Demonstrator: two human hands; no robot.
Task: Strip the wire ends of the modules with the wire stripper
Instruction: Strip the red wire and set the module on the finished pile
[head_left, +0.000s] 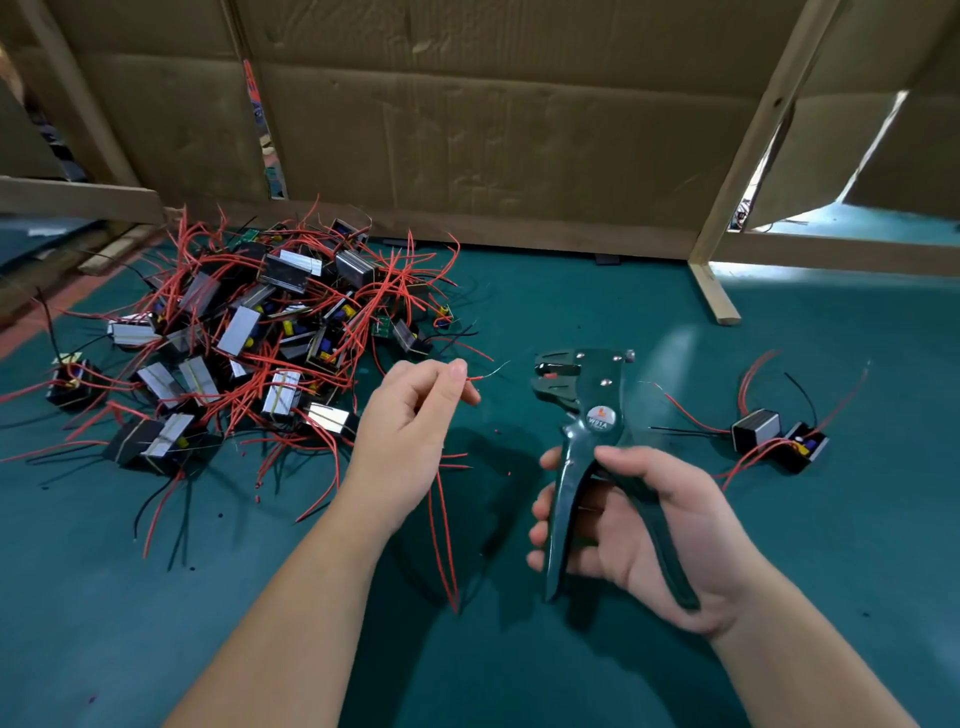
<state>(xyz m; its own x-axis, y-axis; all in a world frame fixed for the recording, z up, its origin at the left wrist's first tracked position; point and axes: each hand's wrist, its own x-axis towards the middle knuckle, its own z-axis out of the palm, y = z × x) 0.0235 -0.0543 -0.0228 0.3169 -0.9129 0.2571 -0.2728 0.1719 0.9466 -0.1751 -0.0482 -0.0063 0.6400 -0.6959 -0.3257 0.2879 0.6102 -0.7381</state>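
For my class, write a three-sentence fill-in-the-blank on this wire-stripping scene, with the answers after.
1. The left hand pinches a ___ wire with a bared tip.
2. The right hand grips the wire stripper by its ___.
3. The big pile of modules lies to the ___ of both hands.
Missing words: red; handles; left.

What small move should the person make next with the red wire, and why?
Probably the left hand should let this red wire go and pinch another end. Its tip already shows bare metal, apart from the wire stripper that the right hand holds. Other red wires hang below the left hand, so one of them may be unstripped.
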